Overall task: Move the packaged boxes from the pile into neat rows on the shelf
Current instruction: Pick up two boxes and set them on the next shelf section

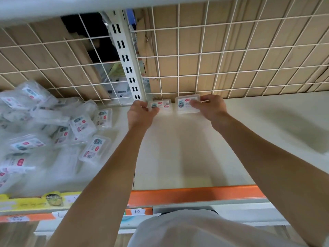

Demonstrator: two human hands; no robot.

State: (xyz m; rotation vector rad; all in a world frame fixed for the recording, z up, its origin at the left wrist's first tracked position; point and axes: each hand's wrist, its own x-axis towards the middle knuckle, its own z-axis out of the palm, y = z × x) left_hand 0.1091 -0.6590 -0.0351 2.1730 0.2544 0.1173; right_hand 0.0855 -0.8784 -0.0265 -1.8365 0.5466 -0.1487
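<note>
bare hands [140,111] [210,106] pinch clear boxes [188,105]

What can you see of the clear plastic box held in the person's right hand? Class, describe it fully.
The clear plastic rectangular box has rounded corners and a printed label with a green cartoon figure and a red mark. It sits at the back of the cream shelf, close to the white wire grid, tilted slightly up. The right hand pinches its right end. A similar box lies just left, apart from it.
</note>
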